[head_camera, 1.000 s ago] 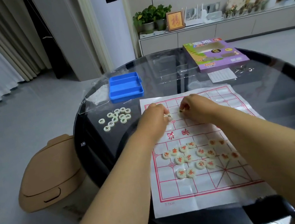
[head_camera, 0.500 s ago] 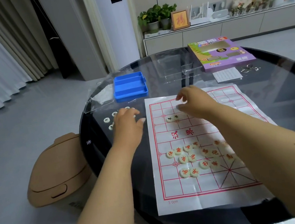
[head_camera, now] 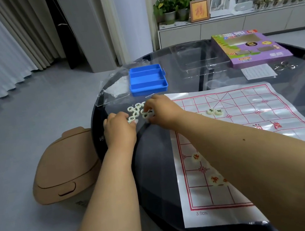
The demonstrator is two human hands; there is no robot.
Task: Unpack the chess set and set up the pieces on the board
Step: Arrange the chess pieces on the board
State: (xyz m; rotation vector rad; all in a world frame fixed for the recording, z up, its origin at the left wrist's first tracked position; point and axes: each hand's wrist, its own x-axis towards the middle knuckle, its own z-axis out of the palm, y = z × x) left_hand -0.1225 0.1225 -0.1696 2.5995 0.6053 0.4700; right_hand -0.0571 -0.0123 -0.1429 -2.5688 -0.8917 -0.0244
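Both hands have left the board and now work in the loose pile of black-marked pieces [head_camera: 137,110] on the glass table [head_camera: 154,165], left of the paper board [head_camera: 262,113]. The left hand [head_camera: 119,128] rests on the pile's near edge, fingers curled; whether they pinch a piece cannot be told. The right hand [head_camera: 158,110] pinches pieces at its fingertips. Two black pieces [head_camera: 214,111] already lie on the board's far half, so this is judged a fetch for the next placements
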